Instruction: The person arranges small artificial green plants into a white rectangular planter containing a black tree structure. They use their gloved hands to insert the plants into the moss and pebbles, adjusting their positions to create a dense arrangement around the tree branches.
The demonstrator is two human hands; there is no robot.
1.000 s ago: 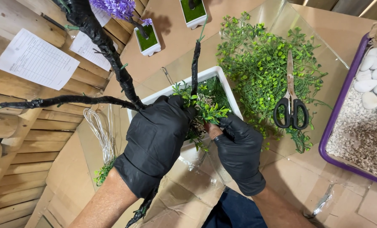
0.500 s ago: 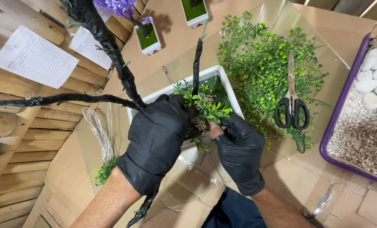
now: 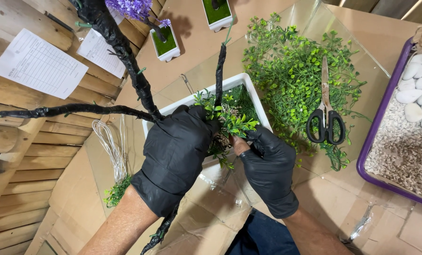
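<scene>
The left hand point(image 3: 175, 153), in a black glove, has its grip clamped on the black-wrapped branching trunk point(image 3: 126, 56), whose long axis runs up-left. The gloved right hand point(image 3: 267, 163) pinches a green plastic leaf sprig point(image 3: 234, 123) into the white rectangular planter point(image 3: 251, 89) holding greenery on the cardboard surface point(image 3: 206, 42).

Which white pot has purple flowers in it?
The small pot near the top left, behind the black branch. The other small pot shows only green.
</scene>
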